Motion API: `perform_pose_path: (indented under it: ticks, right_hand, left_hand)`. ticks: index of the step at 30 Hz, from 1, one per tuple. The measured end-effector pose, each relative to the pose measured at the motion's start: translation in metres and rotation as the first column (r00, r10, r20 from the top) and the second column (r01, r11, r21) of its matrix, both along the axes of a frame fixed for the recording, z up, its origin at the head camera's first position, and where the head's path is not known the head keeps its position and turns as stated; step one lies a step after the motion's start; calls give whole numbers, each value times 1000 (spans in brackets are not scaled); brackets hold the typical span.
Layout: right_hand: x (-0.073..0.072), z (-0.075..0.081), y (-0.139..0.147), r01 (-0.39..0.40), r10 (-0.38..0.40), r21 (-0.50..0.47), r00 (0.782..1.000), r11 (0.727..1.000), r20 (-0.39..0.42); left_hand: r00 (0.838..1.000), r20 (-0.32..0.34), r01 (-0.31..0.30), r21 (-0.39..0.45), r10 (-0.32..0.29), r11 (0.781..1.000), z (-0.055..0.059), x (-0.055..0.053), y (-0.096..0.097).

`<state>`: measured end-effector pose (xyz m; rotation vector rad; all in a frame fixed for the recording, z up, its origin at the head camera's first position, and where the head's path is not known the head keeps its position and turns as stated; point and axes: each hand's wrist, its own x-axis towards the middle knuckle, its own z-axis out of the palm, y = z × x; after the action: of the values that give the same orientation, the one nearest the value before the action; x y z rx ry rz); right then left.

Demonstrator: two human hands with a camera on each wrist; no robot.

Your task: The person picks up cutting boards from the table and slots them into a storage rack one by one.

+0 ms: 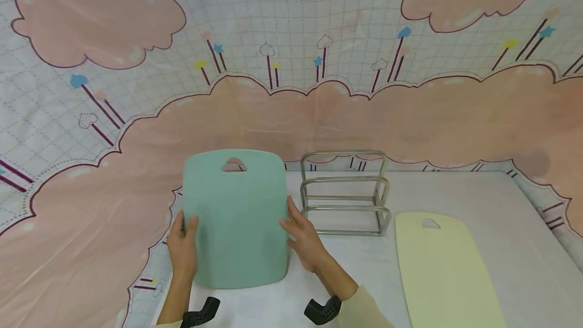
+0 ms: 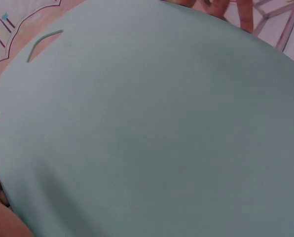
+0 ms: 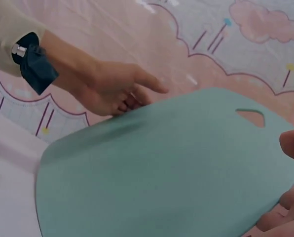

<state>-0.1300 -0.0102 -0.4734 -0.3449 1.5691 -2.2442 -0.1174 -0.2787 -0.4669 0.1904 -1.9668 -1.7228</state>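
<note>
Green board (image 1: 241, 227) held between left hand (image 1: 183, 248) and right hand (image 1: 307, 243), fingers clamped on its opposite side edges; position, left of metal rack (image 1: 344, 179). Yellow board (image 1: 444, 272) lies on desk (image 1: 514, 237), right of rack.

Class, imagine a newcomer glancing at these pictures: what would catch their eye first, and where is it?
Most likely the mint-green cutting board, left of centre in the head view, held by its side edges between the left hand and right hand. Next, perhaps, the pale yellow cutting board on the white tabletop at lower right, and the metal rack standing between the boards. Behind them spreads a cloth printed with pink clouds.
</note>
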Motion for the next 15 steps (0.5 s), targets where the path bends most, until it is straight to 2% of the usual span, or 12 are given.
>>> perform_pose_path:
  ticks: [5,9,12,15]
  right_hand:
    - [-1,4,0,17,-16,22,999,1000,-52]
    - [0,6,-1,46,-41,50,993,998,-107]
    - [0,7,-2,68,-50,92,982,993,-181]
    - [0,12,-1,66,-33,123,968,990,-250]
  left_hand:
    - [997,67,42,-116,-34,992,5,2,-2]
    - [993,109,59,-148,-43,987,11,3,-4]
    - [995,83,67,-134,-57,989,16,2,-2]
    - [997,20,82,-115,-80,990,20,1,2]
